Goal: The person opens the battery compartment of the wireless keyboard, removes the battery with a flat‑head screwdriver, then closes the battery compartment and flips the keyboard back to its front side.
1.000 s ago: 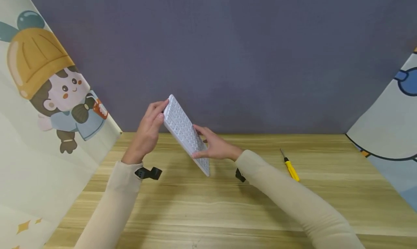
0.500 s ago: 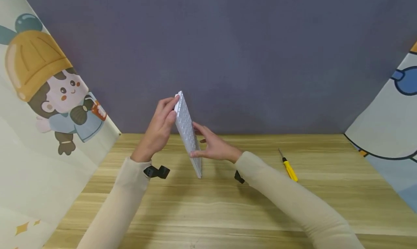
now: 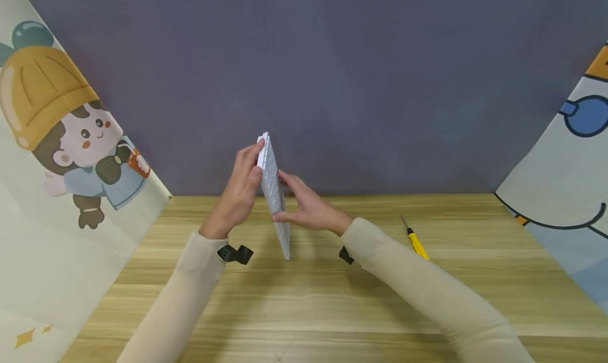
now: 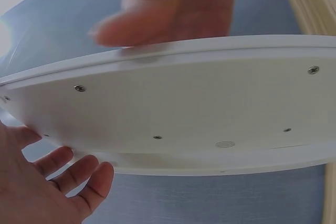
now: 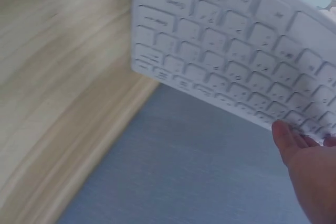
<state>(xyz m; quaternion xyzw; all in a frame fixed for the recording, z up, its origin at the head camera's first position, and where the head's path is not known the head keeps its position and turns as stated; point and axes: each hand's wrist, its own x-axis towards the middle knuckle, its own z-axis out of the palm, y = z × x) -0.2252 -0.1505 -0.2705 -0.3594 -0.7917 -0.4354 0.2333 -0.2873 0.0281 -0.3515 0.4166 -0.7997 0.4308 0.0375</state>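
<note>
A white keyboard (image 3: 272,178) stands steeply on end above the table, seen nearly edge-on in the head view. My left hand (image 3: 236,194) holds its upper end, thumb on the near side and fingers further up. Lower along the board, my right hand (image 3: 311,206) grips it across its width, thumb at the near edge and fingers at the far edge. In the left wrist view the smooth underside of the keyboard (image 4: 184,98) shows several small screws. Its keys face the right wrist view, where the keyboard (image 5: 226,45) fills the upper right.
A yellow screwdriver (image 3: 418,245) with a black collar lies on the wooden table (image 3: 332,310), to the right and beyond the right forearm. A dark grey-blue wall (image 3: 361,88) rises behind the table. Cartoon-printed panels (image 3: 57,257) flank it on both sides.
The keyboard has turned from a slant to more upright and edge-on. My left hand has moved right with its upper end, while my right hand has shifted slightly left and up.
</note>
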